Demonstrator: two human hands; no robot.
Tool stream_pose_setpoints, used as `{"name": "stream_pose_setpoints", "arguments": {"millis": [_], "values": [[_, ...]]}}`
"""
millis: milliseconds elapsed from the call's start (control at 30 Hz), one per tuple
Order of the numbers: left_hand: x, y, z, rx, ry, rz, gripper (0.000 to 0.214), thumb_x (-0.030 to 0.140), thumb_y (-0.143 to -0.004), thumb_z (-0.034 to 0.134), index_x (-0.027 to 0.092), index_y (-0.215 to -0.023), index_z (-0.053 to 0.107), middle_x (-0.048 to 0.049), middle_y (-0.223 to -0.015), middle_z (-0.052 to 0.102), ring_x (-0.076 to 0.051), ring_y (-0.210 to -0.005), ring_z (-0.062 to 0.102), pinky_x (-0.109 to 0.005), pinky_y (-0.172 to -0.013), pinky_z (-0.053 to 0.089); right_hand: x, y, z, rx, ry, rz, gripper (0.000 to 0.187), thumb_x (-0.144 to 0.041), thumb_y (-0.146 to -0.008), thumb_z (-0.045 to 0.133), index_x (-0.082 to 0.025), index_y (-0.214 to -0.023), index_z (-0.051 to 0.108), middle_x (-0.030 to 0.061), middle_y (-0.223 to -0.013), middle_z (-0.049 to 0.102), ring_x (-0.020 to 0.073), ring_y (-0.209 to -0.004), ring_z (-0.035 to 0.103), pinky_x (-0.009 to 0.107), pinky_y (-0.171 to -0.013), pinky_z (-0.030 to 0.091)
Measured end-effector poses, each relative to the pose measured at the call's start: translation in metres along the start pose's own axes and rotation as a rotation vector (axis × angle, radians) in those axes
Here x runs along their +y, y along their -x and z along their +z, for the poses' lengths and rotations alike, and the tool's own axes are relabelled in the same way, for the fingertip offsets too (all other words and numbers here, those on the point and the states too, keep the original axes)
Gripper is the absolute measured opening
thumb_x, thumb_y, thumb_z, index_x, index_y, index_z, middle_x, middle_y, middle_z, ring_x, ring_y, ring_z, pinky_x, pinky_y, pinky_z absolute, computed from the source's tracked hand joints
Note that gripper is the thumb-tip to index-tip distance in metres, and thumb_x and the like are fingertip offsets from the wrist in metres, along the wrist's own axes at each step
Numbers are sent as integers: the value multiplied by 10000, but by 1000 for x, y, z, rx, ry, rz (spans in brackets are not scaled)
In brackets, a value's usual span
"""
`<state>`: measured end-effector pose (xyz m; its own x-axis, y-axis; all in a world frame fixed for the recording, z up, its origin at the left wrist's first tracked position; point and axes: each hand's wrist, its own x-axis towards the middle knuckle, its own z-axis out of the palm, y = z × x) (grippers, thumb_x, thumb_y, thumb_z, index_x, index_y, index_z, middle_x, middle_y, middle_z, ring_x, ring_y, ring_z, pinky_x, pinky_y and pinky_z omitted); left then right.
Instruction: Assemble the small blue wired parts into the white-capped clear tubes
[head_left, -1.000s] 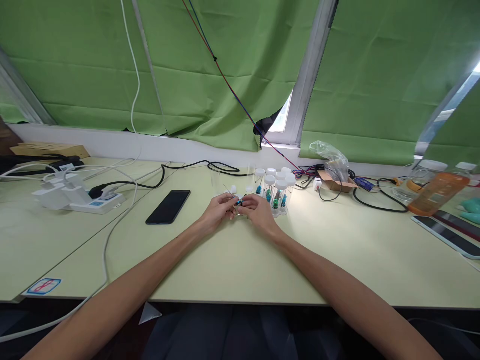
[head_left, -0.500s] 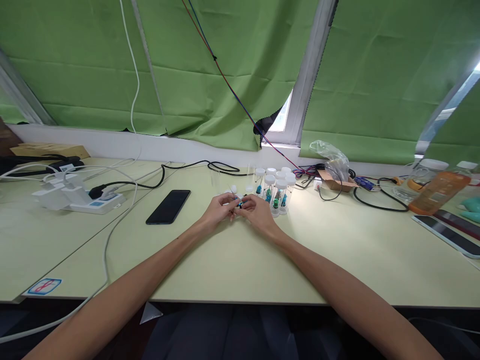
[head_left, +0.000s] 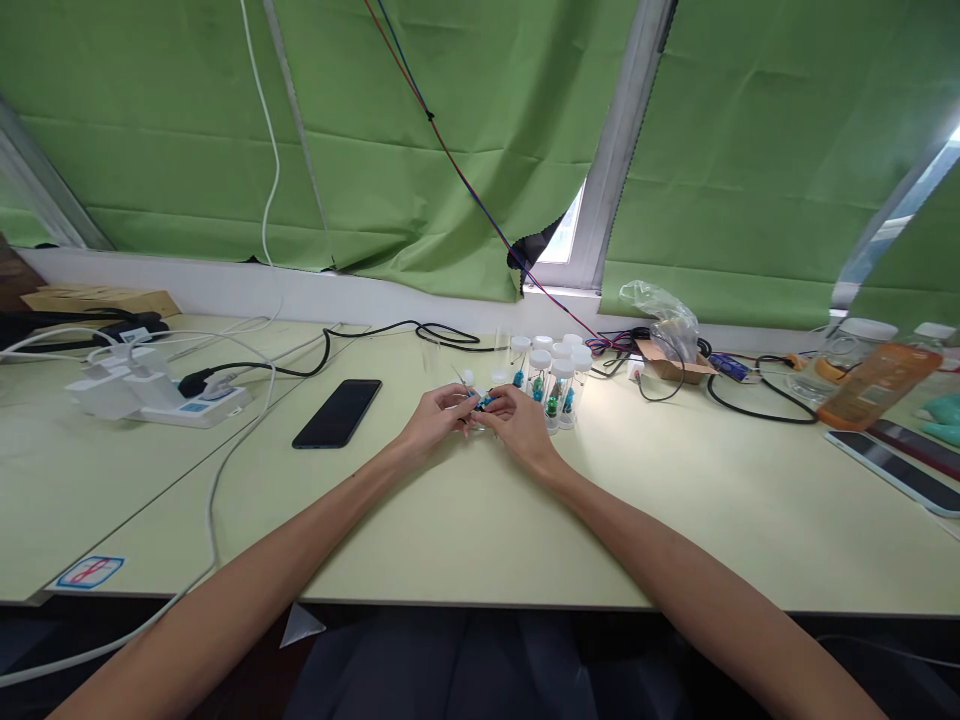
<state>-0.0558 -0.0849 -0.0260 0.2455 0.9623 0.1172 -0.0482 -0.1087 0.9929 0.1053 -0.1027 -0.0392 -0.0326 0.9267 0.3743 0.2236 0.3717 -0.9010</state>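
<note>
Left hand: the left hand [head_left: 437,421] rests on the desk [head_left: 675,510] near the middle, fingers curled in, its fingertips pinched on a blue piece [head_left: 481,402].
Right hand: the right hand [head_left: 519,426] meets the left one fingertip to fingertip, its thumb and forefinger also closed on the blue piece.
Blue piece: tiny, held between the tips of both hands just above the desk; it is too small to make out its shape. A thin wire [head_left: 457,375] sticks up and to the left from the spot where the fingers meet.
Vials: a cluster of clear vials [head_left: 559,383] with white caps stands upright just behind the right hand, some with blue or green bits inside. Two loose white caps [head_left: 466,377] lie just beyond the fingertips.
Phone: a black phone [head_left: 337,412] lies flat, screen dark, to the left of the left hand and apart from it.
Far left: a white power strip [head_left: 196,406] with cords plugged in.
Far right: an orange bottle [head_left: 874,386] lies tilted, with a flat dark device [head_left: 892,468] in front of it, well apart from the hands.
Behind: a crumpled clear bag [head_left: 664,310] sits over a small box, black cables [head_left: 442,335] run along the sill, and green blinds [head_left: 450,150] cover the window.
</note>
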Motion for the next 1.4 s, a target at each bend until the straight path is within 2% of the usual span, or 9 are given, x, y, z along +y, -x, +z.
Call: {"name": "stream_pose_setpoints", "arguments": {"millis": [267, 500, 700, 900, 1133, 1400], "values": [[0, -1, -1, 13, 13, 56, 384, 465, -635, 829, 141, -787, 689, -67, -766, 661, -145, -663, 579, -271, -580, 470, 1, 0, 1, 30, -129, 16, 378, -413, -688, 756, -190, -943, 590, 40, -804, 697, 192, -743, 686, 323, -704, 559], [-1, -1, 0, 10, 44, 37, 371, 429, -627, 844, 134, -792, 693, -83, -812, 691, -166, -728, 628, -290, -652, 493, -5, 1, 0, 36, -202, 32, 365, -438, -704, 730, -191, -919, 570, 26, -778, 690, 177, -670, 690, 313, -681, 559], [1, 0, 0, 10, 76, 19, 359, 405, -620, 854, 138, -791, 686, -84, -836, 702, -188, -765, 661, -301, -675, 500, -5, 1, -1, 66, -194, 61, 345, -437, -711, 720, -193, -904, 571, 47, -892, 667, 177, -674, 698, 301, -656, 557], [-3, -1, -1, 19, 89, 25, 408, 362, -578, 882, 150, -867, 688, -81, -879, 714, -192, -791, 666, -306, -679, 504, -2, -2, 0, 77, -235, 49, 326, -413, -707, 713, -202, -901, 558, 19, -825, 645, 177, -667, 692, 307, -658, 559], [-4, -1, -3, 8, 98, 25, 405, 342, -592, 880, 154, -890, 679, -69, -861, 707, -189, -806, 664, -302, -677, 501, -2, -3, 1, 92, -266, 48, 314, -401, -704, 715, -205, -889, 553, 1, -783, 635, 172, -647, 688, 308, -650, 562], [1, 2, 0, 11, 138, 2, 419, 350, -590, 880, 149, -901, 684, -74, -856, 709, -184, -800, 656, -312, -699, 501, -2, -3, 1, 119, -257, 42, 343, -396, -674, 747, -201, -890, 566, 8, -800, 639, 173, -700, 686, 325, -715, 571]]}}
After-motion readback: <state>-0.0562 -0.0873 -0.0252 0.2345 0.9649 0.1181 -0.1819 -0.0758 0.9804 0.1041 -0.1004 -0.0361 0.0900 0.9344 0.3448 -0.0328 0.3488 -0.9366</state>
